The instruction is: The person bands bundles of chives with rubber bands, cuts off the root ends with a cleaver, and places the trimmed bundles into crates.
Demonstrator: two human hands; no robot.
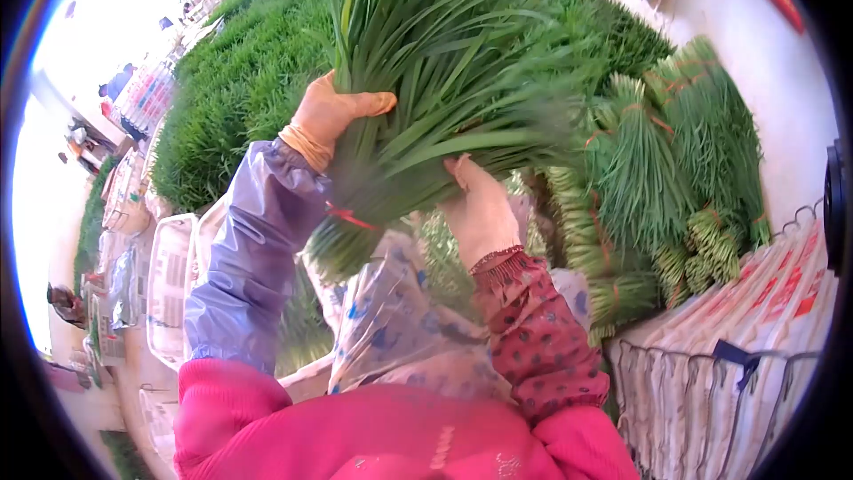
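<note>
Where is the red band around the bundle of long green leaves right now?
In the head view, the red band sits left of centre, around the lower end of the green leafy bundle, just below the left hand.

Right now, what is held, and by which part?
A bundle of green leaves: the left hand grips it above the red tie; the right hand touches its spread leaves.

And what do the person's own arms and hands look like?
Left: shiny purple-grey sleeve cover, seemingly gloved hand with wrinkled orange cuff. Right: red sleeve cover with dark spots and gathered cuff. Above both: pink sleeves.
</note>
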